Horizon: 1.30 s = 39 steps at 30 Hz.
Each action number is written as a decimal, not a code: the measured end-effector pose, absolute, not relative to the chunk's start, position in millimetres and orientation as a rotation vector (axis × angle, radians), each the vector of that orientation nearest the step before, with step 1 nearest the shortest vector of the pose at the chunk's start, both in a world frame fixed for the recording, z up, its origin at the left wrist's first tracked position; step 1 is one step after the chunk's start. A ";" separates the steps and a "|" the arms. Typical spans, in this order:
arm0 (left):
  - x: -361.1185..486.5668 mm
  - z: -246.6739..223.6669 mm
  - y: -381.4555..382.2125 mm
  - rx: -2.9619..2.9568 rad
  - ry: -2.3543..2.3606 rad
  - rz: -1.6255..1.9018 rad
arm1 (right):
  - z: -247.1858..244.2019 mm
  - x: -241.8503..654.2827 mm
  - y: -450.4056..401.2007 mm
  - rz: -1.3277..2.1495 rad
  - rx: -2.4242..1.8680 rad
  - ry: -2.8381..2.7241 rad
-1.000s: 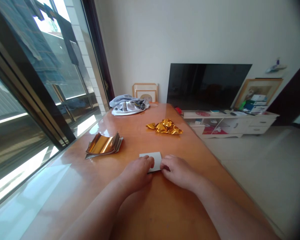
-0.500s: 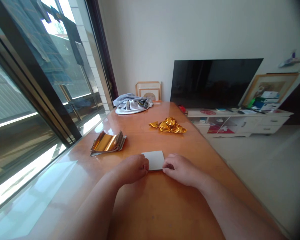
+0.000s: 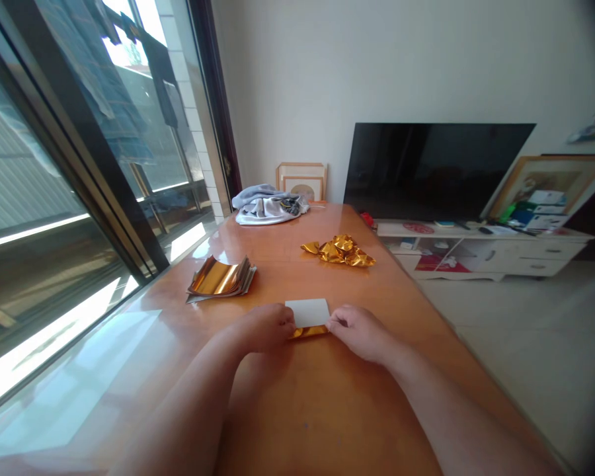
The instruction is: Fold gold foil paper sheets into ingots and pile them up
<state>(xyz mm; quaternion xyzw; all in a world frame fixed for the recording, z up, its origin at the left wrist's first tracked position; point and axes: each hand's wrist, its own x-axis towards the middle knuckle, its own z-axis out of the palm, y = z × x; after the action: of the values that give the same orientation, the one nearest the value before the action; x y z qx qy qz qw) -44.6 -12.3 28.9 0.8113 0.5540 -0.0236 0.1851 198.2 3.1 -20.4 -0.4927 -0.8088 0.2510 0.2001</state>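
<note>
A small sheet (image 3: 307, 312), white on top, lies on the wooden table in front of me. Its near edge is turned up and shows a gold strip. My left hand (image 3: 272, 327) is closed at the sheet's left near corner. At the right near corner, my right hand (image 3: 354, 330) pinches the edge between thumb and fingers. To the left rests a curled stack of gold foil sheets (image 3: 221, 277). Crumpled gold foil pieces (image 3: 344, 251) sit farther back, right of centre.
A bundle of grey cloth (image 3: 270, 205) is at the table's far end (image 3: 337, 215). Beyond the right table edge stand a television (image 3: 436, 172) and a white cabinet (image 3: 530, 254). Window panels run along the left side.
The near edge of the white sheet has been lifted and folded over, so a gold strip now shows. Both hands have moved slightly up with it. The view has shifted a little.
</note>
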 end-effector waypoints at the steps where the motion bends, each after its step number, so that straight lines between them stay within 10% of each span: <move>1: -45.0 29.2 -12.0 2.270 1.553 -0.063 | -20.8 197.5 3.3 0.688 -1.398 -2.259; 39: -35.2 32.0 -14.5 2.273 1.796 -0.136 | -27.1 190.5 6.4 0.651 -1.571 -2.168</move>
<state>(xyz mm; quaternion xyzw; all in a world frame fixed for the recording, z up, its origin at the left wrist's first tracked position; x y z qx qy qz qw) -35.2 -14.5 32.0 0.7781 0.6147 -0.0466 0.1203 190.5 6.4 -27.1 -0.5596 -0.7721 0.2319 0.1920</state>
